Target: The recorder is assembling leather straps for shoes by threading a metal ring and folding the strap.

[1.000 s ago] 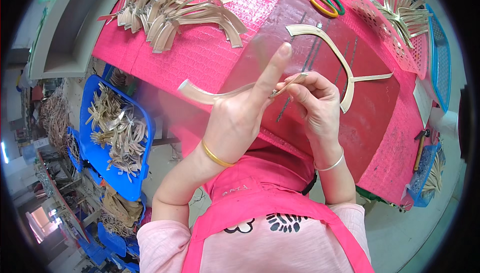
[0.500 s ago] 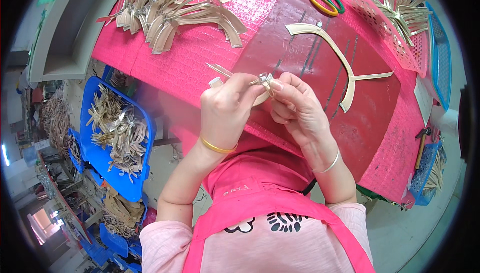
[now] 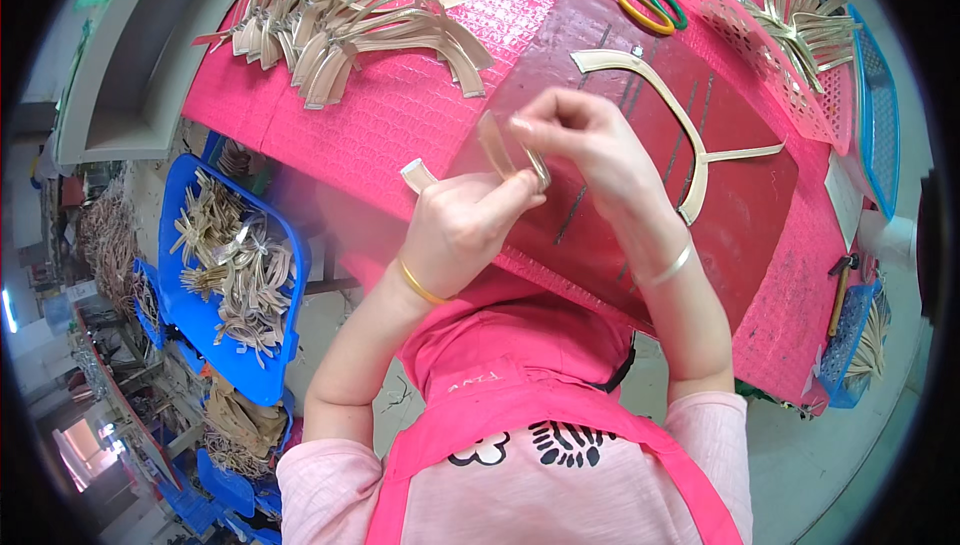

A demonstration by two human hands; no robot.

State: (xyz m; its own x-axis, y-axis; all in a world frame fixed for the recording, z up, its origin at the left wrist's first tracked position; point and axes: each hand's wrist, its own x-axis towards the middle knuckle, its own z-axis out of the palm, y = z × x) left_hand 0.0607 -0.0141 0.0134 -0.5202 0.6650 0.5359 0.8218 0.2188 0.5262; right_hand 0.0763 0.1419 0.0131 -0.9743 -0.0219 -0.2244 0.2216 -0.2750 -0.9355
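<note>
My left hand [image 3: 465, 220] is closed round a beige strap, pinching it between thumb and forefinger. One wide end of the strap [image 3: 417, 176] sticks out to the left of the fist. A blurred thin tail rises above the fingers, and a shiny narrow part shows by the thumb tip. My right hand [image 3: 590, 140] is raised just above and to the right, its finger and thumb pinched at the upper end of that narrow part; motion smears the tips. Another beige T-shaped strap [image 3: 690, 130] lies on the dark red mat [image 3: 740, 235], to the right of my hands.
A heap of beige straps [image 3: 350, 25] lies at the far left on the pink table cover [image 3: 300, 135]. Scissors [image 3: 645, 5] with green and yellow handles rest at the back. A pink basket [image 3: 770, 55] of straps stands far right, and a blue bin [image 3: 225, 325] sits at left.
My right hand has drawn up and away from the left, and its fingers have closed in a pinch. The left hand has dropped slightly, still gripping the strap.
</note>
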